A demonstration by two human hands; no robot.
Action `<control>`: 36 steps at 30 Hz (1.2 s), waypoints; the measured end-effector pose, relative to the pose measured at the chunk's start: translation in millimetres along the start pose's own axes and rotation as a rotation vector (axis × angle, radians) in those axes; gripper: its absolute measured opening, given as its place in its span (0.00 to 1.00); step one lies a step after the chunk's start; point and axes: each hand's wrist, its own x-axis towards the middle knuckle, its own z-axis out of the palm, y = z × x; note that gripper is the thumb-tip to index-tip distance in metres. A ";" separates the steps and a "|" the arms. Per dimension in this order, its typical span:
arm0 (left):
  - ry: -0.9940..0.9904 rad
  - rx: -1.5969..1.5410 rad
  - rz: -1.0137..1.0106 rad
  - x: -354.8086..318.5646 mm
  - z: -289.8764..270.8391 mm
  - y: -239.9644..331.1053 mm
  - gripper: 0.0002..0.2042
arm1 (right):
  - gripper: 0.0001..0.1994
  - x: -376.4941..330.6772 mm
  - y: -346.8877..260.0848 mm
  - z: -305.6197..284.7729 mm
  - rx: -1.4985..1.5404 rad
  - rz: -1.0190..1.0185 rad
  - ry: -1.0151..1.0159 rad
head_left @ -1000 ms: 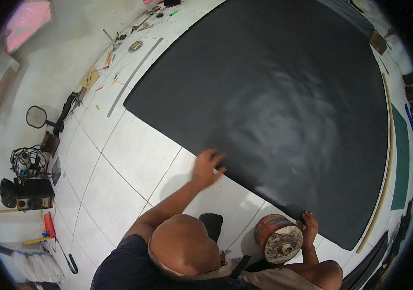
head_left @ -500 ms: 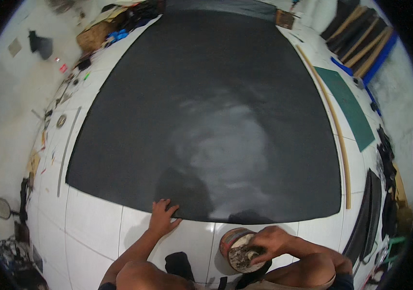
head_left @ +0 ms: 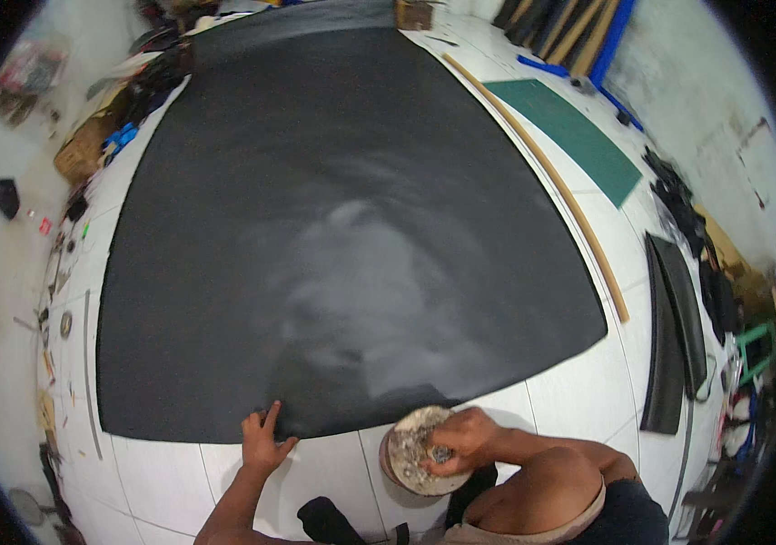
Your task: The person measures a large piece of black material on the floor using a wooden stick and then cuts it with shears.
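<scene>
A large black sheet (head_left: 224,227), smooth and shiny like leatherette, lies spread over the white tiled floor. My left hand (head_left: 263,442) rests at its near edge, fingers spread, fingertips on the sheet. Close to that edge, right of my left hand, stands a round tin can (head_left: 410,454) with a dirty, cream-coloured top caked in residue. My right hand (head_left: 465,436) is closed at the middle of the can's top, thumb and fingers curled round a small greyish spot. What it grips there is hidden by the fingers.
Right of the sheet lie a long wooden stick (head_left: 551,173), a green mat (head_left: 578,136) and black strips (head_left: 665,336). A thin metal ruler (head_left: 90,372) lies along the left side. Rolls (head_left: 569,36) lean at the far right wall. A cardboard box (head_left: 88,150) sits far left.
My view has turned to the right. My right hand stays at the can, whose top now faces me more and reaches nearer the sheet's edge. My left hand remains spread at the edge.
</scene>
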 end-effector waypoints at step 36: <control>-0.546 -0.300 -0.056 90.9 -180.1 277.0 0.21 | 0.33 31.2 -52.0 -91.7 -0.013 0.986 -0.380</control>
